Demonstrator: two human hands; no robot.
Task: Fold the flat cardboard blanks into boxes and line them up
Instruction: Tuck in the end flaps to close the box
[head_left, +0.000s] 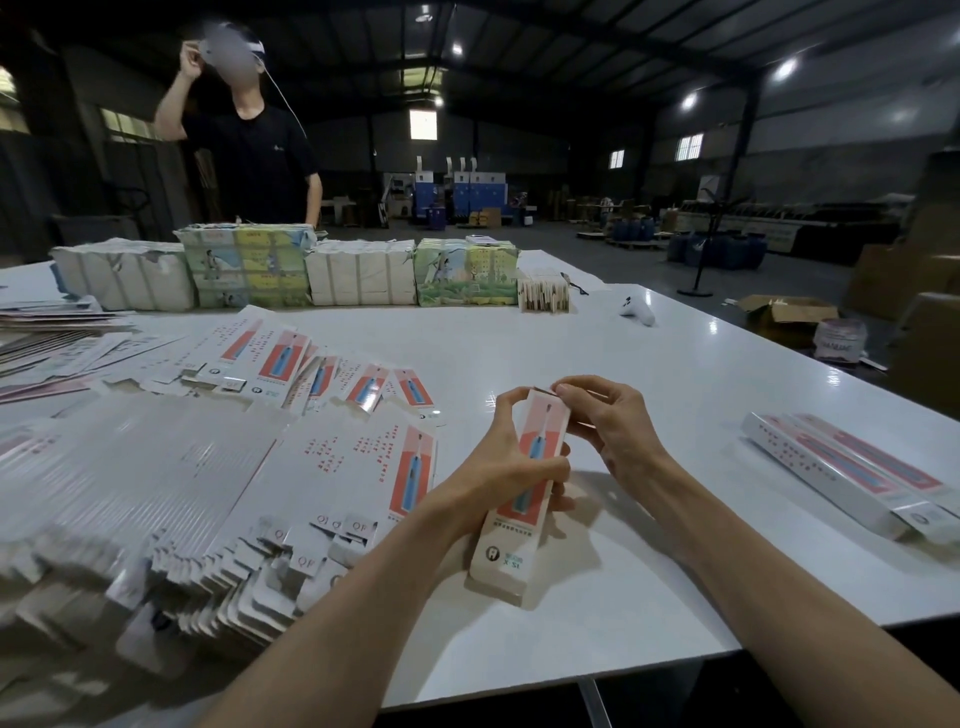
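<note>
A white controller (638, 310) on the table (571, 353), a black-shirted person (254, 156) beyond.

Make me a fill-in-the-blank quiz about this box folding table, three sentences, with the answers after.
1. The left hand and right hand hold one box; the finished boxes lie to their ___.
2. The flat blanks are piled to the hands' ___.
3. The shirt seen across the table is ___.

Answers: right, left, black.
</note>
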